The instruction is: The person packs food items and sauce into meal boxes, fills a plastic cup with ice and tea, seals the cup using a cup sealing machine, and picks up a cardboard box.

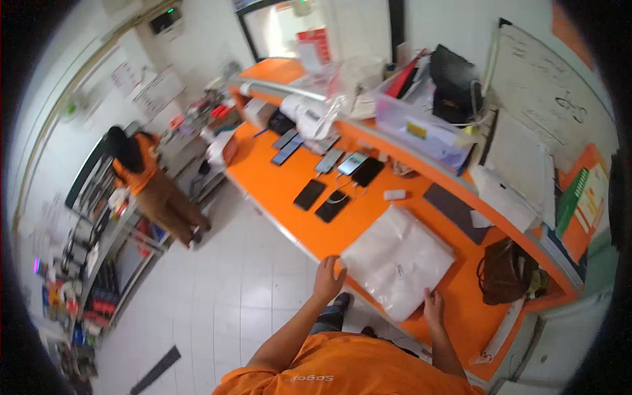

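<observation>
A white, plastic-wrapped flat package [398, 257] lies on the orange desk [263, 174], its near edge close to the desk's front edge. My left hand [328, 280] is at the package's left corner, fingers curled round or against it; the exact grip is too small to make out. At the near right edge of the package, my right hand [433, 307] has its fingers on the plastic. Beyond the package are several phones, among them a black phone [332, 206] with a white cable and another black phone [309, 195]. A small white box [395, 195] sits just behind the package.
A dark mat [457, 212] and a brown bag [505, 271] are on the right. Above the desk, a shelf holds a clear plastic bin [421, 131] and papers. A co-worker [145, 174] stands at shelving on the left, beyond the tiled floor.
</observation>
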